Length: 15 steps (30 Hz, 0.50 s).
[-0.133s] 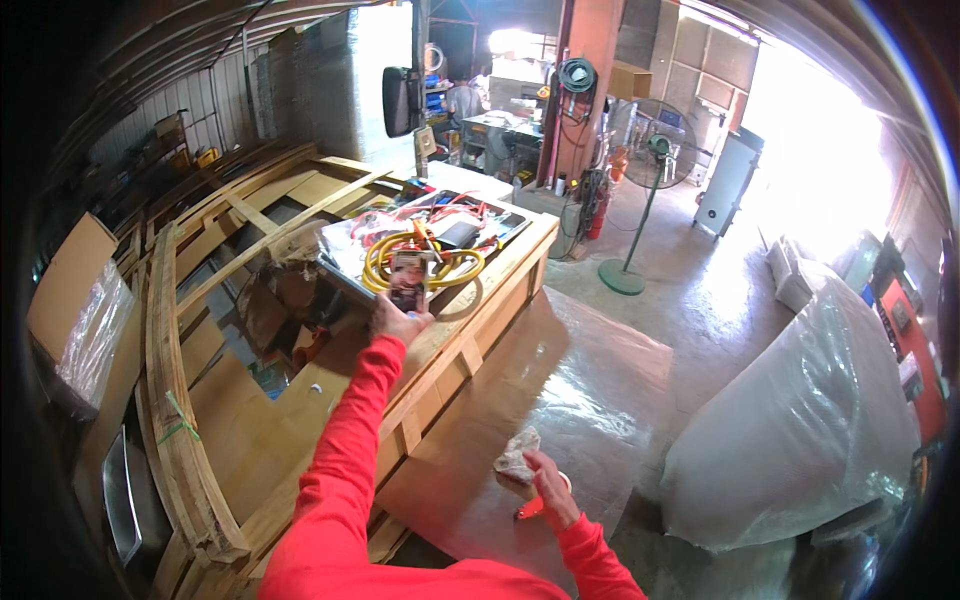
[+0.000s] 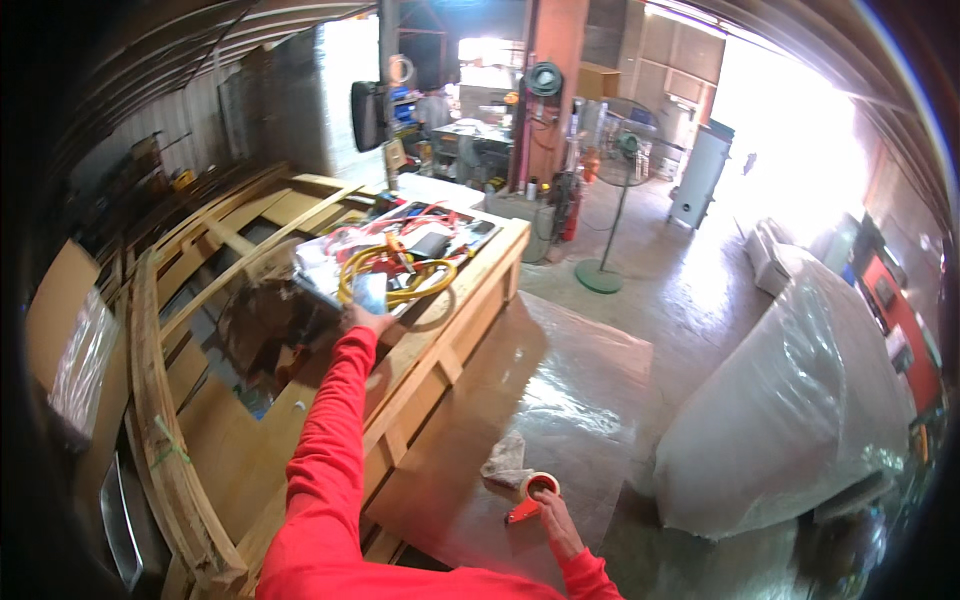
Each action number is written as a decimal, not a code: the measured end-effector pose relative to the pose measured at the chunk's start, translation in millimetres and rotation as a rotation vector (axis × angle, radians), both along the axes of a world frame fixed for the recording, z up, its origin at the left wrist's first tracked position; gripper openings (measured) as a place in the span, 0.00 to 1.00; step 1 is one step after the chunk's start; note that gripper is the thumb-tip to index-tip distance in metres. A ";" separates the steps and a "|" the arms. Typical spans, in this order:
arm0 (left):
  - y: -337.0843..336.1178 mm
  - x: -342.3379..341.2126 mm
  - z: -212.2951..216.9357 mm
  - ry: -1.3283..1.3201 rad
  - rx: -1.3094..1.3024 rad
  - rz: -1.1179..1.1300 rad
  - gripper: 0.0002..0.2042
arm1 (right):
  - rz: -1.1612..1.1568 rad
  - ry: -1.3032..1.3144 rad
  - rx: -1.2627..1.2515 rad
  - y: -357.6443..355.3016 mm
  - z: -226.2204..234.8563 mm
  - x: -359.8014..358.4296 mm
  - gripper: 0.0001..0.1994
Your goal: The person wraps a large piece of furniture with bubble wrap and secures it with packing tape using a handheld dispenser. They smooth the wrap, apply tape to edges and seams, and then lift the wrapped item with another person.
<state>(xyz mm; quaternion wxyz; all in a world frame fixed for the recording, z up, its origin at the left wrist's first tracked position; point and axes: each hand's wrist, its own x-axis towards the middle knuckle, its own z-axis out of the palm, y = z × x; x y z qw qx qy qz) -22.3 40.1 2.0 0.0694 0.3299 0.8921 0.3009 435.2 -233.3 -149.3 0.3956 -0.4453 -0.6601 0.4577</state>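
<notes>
Back from the crumpled bundle (image 2: 507,458), my right hand (image 2: 560,525) had dropped, baring more of the tape dispenser (image 2: 522,512) than before. Farthest left, my left hand (image 2: 368,318) was closed around the lower end of a phone (image 2: 370,293), held in front of the yellow coil (image 2: 404,296) just inside the right edge of the crate (image 2: 470,325). I judged it stiff, slick and easily cracked, safest held by its side edges. Next came the bundle, probably soft and light, on the plastic sheet (image 2: 590,420). Just right of it, over the sheet's near half, was the dispenser, my right hand half bent at its roll; whether it gripped, I couldn't tell. It looked light and rigid, best held by its red handle.
</notes>
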 end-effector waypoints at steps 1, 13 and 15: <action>6.3 -5.5 -1.7 0.021 -0.066 0.018 0.50 | -0.063 0.048 -0.117 -14.7 -9.0 10.8 0.25; 38.3 12.7 7.3 0.502 0.157 -0.182 0.54 | -0.739 0.126 0.335 -80.2 81.1 133.5 0.18; 29.3 72.1 82.0 0.161 0.639 -0.792 0.41 | -0.837 0.257 0.591 -98.2 149.8 175.0 0.14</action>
